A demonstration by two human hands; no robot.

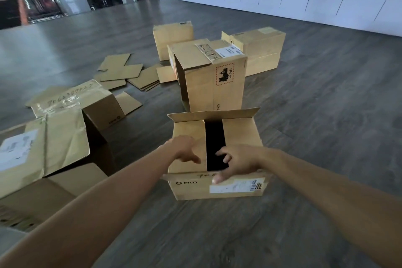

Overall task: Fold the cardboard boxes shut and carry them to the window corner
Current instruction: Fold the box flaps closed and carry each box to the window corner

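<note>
The box is sitting on the floor. The left hand is pressing its left flap, fingers loose; the right hand is hooking curled fingers over the right flap. Risk: both flaps springing open once released.

Pressing left inner flap of open box with left hand; pinching near flap with right hand; taller box just beyond hands.

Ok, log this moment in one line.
small brown cardboard box: far flap up | left hand: on left inner flap, folded down | right hand: over right inner flap, grip unclear
</note>
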